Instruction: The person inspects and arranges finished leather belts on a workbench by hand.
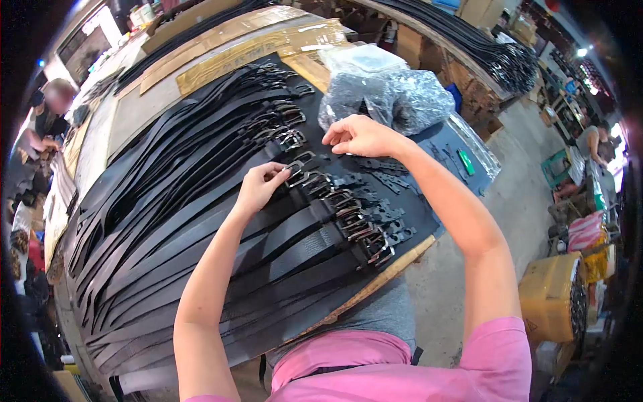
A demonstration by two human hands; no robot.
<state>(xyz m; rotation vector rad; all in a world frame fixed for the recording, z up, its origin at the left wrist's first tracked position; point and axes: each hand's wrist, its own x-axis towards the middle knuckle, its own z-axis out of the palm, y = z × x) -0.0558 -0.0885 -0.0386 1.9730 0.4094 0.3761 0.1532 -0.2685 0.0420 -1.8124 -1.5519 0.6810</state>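
Many black belts lie side by side across the table, their metal buckles gathered in a row at the right end. My left hand is closed in a pinch on the frame of a belt buckle in the middle of that row. To its right, my right hand hovers over the table beside the plastic bags, its fingers curled together; anything between the fingertips is too small to make out. Small dark perforated strips lie beneath and beyond my right hand. More buckles sit nearer my body.
Clear plastic bags stand behind my right hand. A green object lies at the table's right end. Flattened cardboard covers the far side. Another belt pile is beyond. A carton stands right; people work at both sides.
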